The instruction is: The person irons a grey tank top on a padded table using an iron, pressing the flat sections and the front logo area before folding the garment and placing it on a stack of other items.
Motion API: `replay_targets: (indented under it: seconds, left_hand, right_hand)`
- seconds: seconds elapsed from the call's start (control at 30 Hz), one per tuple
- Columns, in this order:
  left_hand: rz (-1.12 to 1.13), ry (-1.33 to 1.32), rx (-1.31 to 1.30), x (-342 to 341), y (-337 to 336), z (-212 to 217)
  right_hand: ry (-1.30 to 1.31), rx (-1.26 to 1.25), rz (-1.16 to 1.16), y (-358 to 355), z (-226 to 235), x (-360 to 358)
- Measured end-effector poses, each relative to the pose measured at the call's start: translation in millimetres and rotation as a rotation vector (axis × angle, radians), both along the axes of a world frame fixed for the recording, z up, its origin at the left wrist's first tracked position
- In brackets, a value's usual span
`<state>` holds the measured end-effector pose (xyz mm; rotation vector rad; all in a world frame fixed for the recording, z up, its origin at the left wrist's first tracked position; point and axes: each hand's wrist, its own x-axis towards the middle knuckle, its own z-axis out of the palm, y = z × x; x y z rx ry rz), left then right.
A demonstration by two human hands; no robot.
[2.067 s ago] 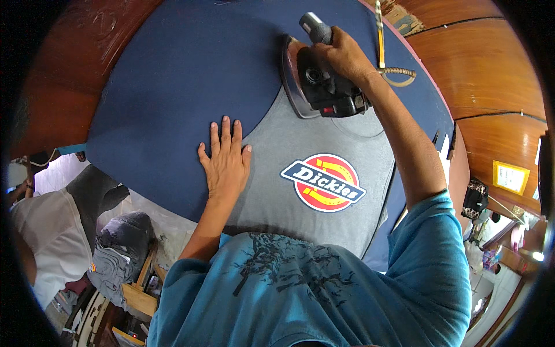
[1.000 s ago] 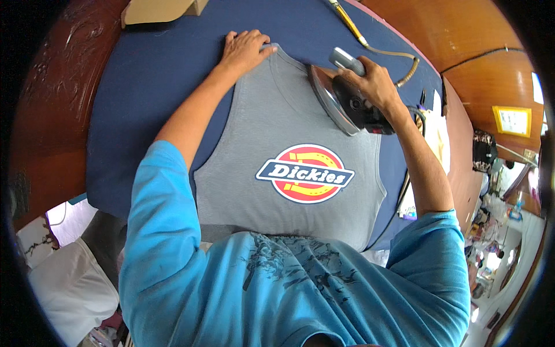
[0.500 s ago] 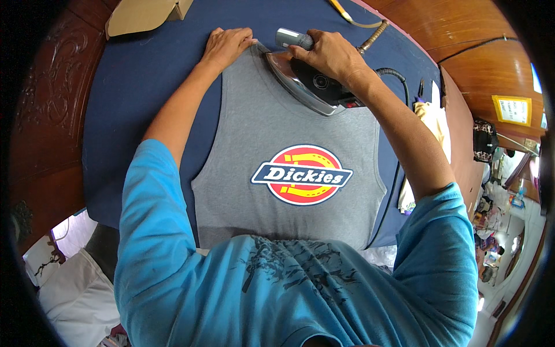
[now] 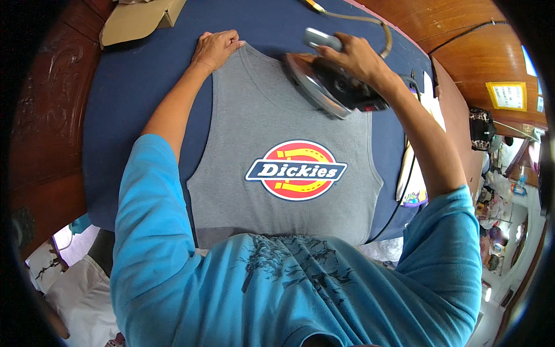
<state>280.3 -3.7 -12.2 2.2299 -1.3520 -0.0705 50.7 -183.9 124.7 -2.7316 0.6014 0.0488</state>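
- Grey sleeveless shirt [image 4: 231, 139]: spread flat, front up, across the middle of the dark blue ironing surface [image 4: 139, 104], between both arms and in front of the body.
- Shirt looks: heather grey, mostly smooth, faint soft creases low down; wide armholes curving in to narrow shoulders; stitched neckline edge; darker strip at lower left.
- Chest print [image 4: 296, 171]: red round badge, yellow horseshoe shape, slanted dark blue banner with pale lettering, white and dark outline; sits centre chest, fully visible.
- Right hand [image 4: 359, 58]: wrapped around the handle of the iron [image 4: 341, 87], firm grip.
- Iron: dark body, shiny metal edge, pale grey handle end; over the shirt's upper right part, nose toward upper left. Motion-blurred; can't tell if the soleplate touches cloth.
- Left hand [image 4: 215, 51]: at the shirt's upper left shoulder tip, fingers drawn in narrow; can't tell whether it pinches the cloth or just presses beside it.
- Hidden: upper right shoulder and part of the neckline under iron; bottom hem behind the wearer's blue T-shirt [image 4: 295, 295].
- Cut off: cardboard box [image 4: 139, 24] at top edge; tan hose [image 4: 387, 37] runs out at top.
- Hard to read: white-and-yellow cloth [image 4: 411, 179] at right, partly behind forearm; clutter far right too small and warped.
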Motion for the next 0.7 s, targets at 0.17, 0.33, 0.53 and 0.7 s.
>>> replay_targets:
  seconds: [0.17,0.33,0.53,0.7]
  left_hand:
    - [-0.016,0.005,-0.045,0,0,-5]
    - [-0.006,0.012,0.021,-2,1,5]
    - [0.015,-0.005,0.037,-2,0,5]
    - [-0.003,-0.005,0.010,1,-1,8]
  right_hand:
    - [-0.009,-0.020,-0.236,-12,-9,-50]
    - [0.051,0.018,-0.300,-19,-9,-43]
    - [0.019,-0.016,-0.309,-31,-5,-73]
    - [0.058,0.006,-0.479,-34,-2,-103]
